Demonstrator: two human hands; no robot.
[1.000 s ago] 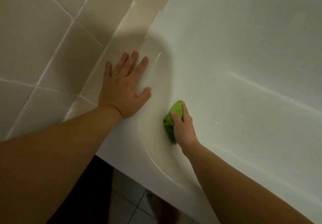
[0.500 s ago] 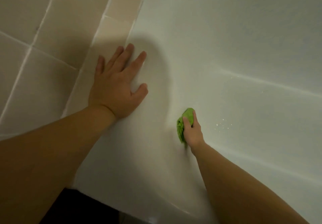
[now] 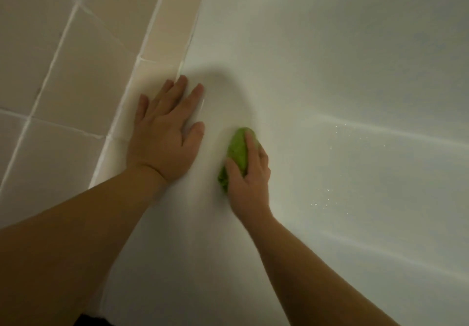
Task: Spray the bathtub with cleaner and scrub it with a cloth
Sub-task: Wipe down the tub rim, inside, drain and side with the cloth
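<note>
We see our right hand (image 3: pixel 250 176) curled over a bunched green cloth (image 3: pixel 237 155), pinning it to the curved inner wall of the white bathtub (image 3: pixel 355 84) — much of the cloth is hidden under our fingers and palm, so its full shape is hard to make out. Just left of it, our left hand (image 3: pixel 166 132) lies flat with fingers spread on the tub's rim, fingertips close to the grout line of the beige wall tiles (image 3: pixel 50 72). Right of the cloth hand, small droplets (image 3: pixel 327 193) glint on the basin — wide open surface there. The near tub edge is cut off below our forearms.
</note>
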